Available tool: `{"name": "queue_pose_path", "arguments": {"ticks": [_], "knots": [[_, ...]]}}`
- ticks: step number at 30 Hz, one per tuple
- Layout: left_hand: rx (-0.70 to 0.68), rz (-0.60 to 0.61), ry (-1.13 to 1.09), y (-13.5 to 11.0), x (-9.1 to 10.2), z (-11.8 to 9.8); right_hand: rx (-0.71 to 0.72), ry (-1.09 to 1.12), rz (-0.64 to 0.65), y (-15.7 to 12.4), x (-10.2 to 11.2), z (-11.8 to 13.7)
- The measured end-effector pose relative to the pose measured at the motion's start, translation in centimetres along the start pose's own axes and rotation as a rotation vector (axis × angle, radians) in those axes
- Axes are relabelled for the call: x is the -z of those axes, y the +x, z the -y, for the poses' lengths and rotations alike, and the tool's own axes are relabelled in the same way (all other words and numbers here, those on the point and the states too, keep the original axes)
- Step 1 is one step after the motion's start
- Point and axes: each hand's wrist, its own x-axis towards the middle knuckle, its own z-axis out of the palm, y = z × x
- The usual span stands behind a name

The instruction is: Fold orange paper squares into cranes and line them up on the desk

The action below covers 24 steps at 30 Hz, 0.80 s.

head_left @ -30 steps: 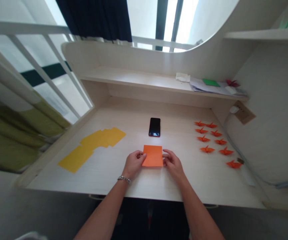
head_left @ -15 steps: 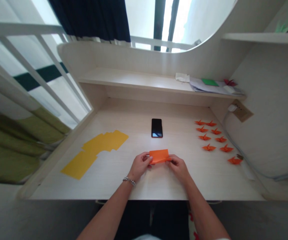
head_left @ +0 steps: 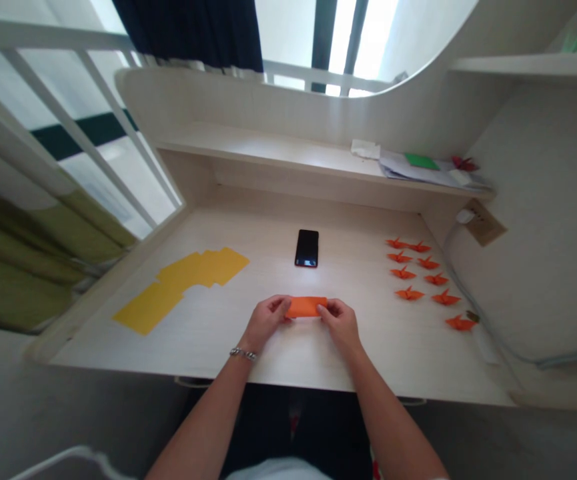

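Paper, orange, doubled over into a narrow strip, sat between both hands above the middle of the desk, nearer the front edge than the back. Left hand pinched its left end, thumb on top; right hand had the right end, thumb on the upper face. Hands apart, each clamped on its own end, strip's long side roughly parallel to the front edge. Could not tell whether the strip touched the desk or was held just off it. Chain bracelet on the left wrist. Phone, dark screen up, lay beyond the strip toward the back edge, well clear of the fingers. Yellow sheets overlapped in a curved run, from near the front left corner in toward the middle. Orange folded birds, nine counted, stood near the right edge: two rough columns of four, plus one closer to the front right corner, small dark item touching or just beside it. Shelf ran above the back edge; toward its right end were white tissue, papers, a green square and a dark red folded piece.
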Motion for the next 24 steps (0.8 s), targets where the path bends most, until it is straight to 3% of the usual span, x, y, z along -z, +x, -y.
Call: {"name": "queue_pose_path", "arguments": {"ticks": [6,10,14,20,24], "knots": [[-0.135,-0.133,0.215,0.3,-0.4,0.4,0.112,-0.128,0.002,0.4,0.0,-0.3],[-0.19,-0.258,0.372,0.7,0.1,0.4,0.282,-0.455,-0.017,0.8,0.5,-0.7],[-0.22,-0.324,0.511,1.1,1.1,0.5,0.383,-0.648,0.062,0.6,1.1,-0.9],[-0.271,-0.198,0.781,2.4,1.9,0.9,0.381,-0.652,0.181,0.2,2.2,-0.5],[-0.268,-0.128,0.934,4.3,1.4,0.0,0.327,-0.614,0.088,0.3,2.1,-0.6]]}}
